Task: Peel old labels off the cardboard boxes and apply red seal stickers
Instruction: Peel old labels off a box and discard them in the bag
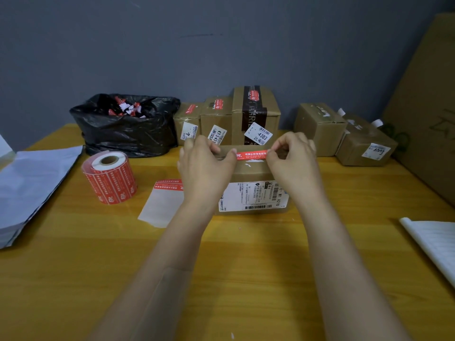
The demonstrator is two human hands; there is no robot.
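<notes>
Red sticker (251, 154), seen from the head, lies stretched left to right over the far top edge of the box (248, 171) on the table (98, 254), left hand (204, 166) and right hand (293, 158) each pinching one end, though the fingers hide whether it touches cardboard yet.

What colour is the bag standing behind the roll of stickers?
The bag is black and glossy, seen in the head view, behind the roll.
</notes>
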